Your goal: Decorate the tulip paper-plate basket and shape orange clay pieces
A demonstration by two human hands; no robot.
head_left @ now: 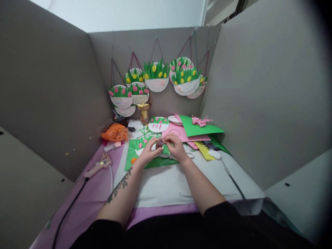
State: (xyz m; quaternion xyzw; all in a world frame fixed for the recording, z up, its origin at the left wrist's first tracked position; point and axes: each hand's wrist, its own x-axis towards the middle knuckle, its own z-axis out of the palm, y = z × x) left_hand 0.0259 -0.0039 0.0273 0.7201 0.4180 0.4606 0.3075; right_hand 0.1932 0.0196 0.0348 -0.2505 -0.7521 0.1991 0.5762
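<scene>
Both my hands meet over a green sheet near the middle of the table. My left hand has its fingers around a small dark brownish thing, too small to make out. The fingertips of my right hand are pinched together just above and beside it, on something thin and hard to see. Under and behind my left hand lies a plate with green paper leaves and pink flowers, partly covered. An orange round thing is on the sheet's left side.
A pink glue gun with a cord lies left, near an orange bag. A "HI" plate and a jar stand behind. Green paper and a white device are right. Flower plates hang on the back panel.
</scene>
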